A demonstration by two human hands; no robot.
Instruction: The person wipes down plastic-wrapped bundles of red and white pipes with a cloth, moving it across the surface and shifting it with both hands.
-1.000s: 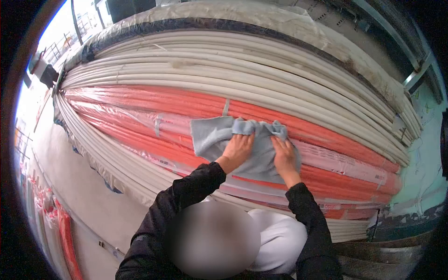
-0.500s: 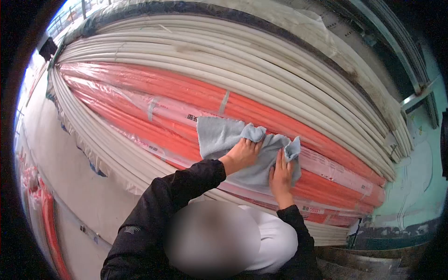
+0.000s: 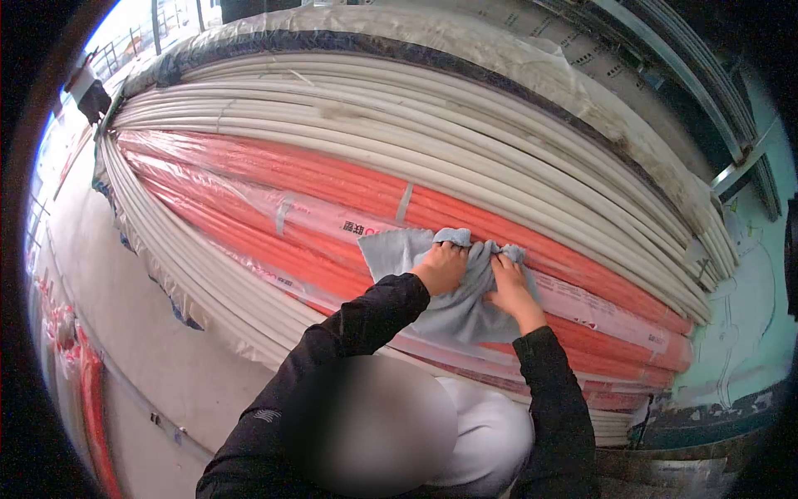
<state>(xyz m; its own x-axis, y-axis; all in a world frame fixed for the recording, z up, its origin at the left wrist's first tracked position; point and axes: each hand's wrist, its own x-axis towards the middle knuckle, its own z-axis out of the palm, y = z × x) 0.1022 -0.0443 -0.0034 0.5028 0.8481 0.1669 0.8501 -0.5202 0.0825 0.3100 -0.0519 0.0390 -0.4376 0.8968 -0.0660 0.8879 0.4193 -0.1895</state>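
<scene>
A grey-blue towel (image 3: 465, 309) lies bunched over bundles of red pipes (image 3: 332, 270) in clear plastic film. My left hand (image 3: 443, 268) is closed on the towel's upper middle, where the cloth folds up over the fingers. Close to its right, my right hand (image 3: 514, 293) has its fingers curled into the gathered cloth near the right end. The towel's left corner spreads flat, and its lower part hangs loosely below both hands. Some fingertips are hidden in the folds.
Long white pipes (image 3: 374, 137) are stacked beyond the red bundles, with more white pipes (image 3: 241, 287) on the near side. Plastic sheeting (image 3: 465, 37) edges the stack. Metal rails (image 3: 694, 75) stand at upper right. Another person (image 3: 91, 96) is at the far left end.
My hands have drawn closer together, bunching the towel between them. The right hand has moved up, and its fingers now curl into the cloth. The view has shifted slightly.
</scene>
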